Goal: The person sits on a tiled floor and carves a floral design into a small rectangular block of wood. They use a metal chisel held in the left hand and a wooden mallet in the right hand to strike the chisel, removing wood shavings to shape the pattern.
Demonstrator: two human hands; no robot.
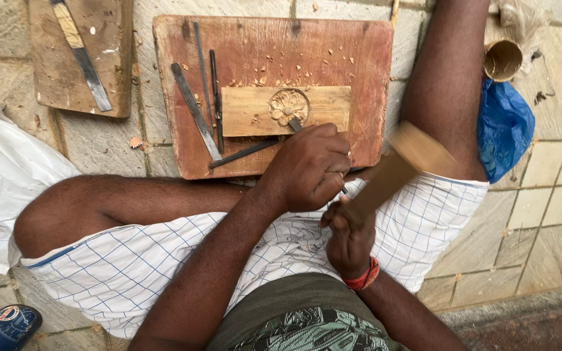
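Chisel work on a pale rectangular wooden block with a carved flower rosette (285, 110), lying at centre top of the frame on a reddish-brown wooden board (365, 58).

The left hand (308, 168) has its fingers wrapped tight round a thin dark metal chisel (295, 125), whose tip touches the rosette's lower edge; the right hand (349, 237), fingers closed, grips a blurred pale wooden mallet (401, 162) raised just right of it. The block looks stiff and light, its raised petals likely fragile, so the plain flat ends seem the safest hold. Loose dark metal carving tools (206, 104) lie just left of the block among wood chips. Farther out on the tiled floor: a second wooden board (50, 71) upper left, a white plastic sheet (1, 169) at left, a blue plastic bag (505, 127) at right.
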